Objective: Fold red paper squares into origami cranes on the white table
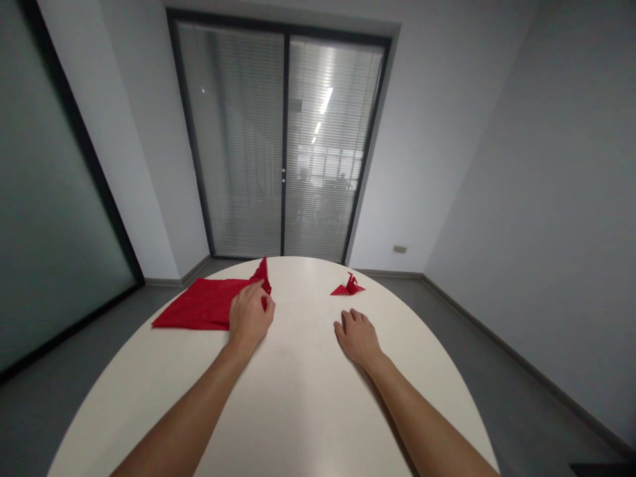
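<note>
A stack of red paper sheets (pixel 201 303) lies on the white oval table (pixel 298 397) at the far left. My left hand (pixel 249 317) rests on the stack's right corner, fingers pinched on the top sheet's corner (pixel 262 273), which is lifted upward. A small red folded paper crane (pixel 349 286) stands farther right, near the table's far edge. My right hand (pixel 356 336) lies flat on the tabletop just in front of the crane, fingers stretched out, holding nothing and not touching the crane.
Beyond the table's far edge is grey floor and a glass double door with blinds (pixel 283 146). A glass wall (pixel 44 199) runs on the left and a plain grey wall (pixel 556 199) on the right.
</note>
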A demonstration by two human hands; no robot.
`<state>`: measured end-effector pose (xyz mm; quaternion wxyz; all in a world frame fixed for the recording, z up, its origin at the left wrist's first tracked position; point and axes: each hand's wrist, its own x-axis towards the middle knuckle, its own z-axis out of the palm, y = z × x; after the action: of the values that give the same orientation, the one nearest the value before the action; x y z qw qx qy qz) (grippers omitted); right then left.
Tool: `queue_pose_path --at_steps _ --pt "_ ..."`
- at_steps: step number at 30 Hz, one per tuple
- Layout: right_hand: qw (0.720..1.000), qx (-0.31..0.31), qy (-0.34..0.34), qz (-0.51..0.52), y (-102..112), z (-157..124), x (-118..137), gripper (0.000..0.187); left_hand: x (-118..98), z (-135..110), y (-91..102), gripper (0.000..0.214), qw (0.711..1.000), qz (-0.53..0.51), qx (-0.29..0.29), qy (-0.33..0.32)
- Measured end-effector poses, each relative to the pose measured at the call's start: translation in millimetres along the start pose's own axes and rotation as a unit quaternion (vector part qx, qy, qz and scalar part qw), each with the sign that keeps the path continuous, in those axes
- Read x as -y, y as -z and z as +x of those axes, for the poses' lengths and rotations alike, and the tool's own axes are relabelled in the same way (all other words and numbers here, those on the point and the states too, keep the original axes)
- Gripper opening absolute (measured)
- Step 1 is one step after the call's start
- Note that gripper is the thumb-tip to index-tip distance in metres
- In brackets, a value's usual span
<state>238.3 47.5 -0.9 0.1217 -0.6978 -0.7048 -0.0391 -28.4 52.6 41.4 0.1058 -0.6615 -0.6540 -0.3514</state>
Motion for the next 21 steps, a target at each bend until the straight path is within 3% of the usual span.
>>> queue_pose_path --at_steps 5,10,13,17,21 --pt "1.000 0.000 0.000 0.003 5 -1 4 0.039 -30 -17 -3.5 0.013 0.994 -0.050 0.080 -0.045" --pt "1.000 0.004 -0.006 0.014 10 0 5 0.037 -54 -36 -1.8 0.020 0.969 -0.092 0.221 -0.052" --pt "1.000 0.005 -0.010 0.026 9 2 3 0.037 -55 -40 -8.1 0.025 0.965 -0.115 0.226 -0.066" --pt "0.998 -0.018 -0.022 0.050 13 3 4 0.042 -39 -41 -25.5 0.032 0.983 -0.061 0.154 -0.082" --pt "0.990 -0.061 0.070 0.108 24 -2 20 0.044 -33 -46 -34.3 0.046 0.979 -0.011 0.196 -0.053"
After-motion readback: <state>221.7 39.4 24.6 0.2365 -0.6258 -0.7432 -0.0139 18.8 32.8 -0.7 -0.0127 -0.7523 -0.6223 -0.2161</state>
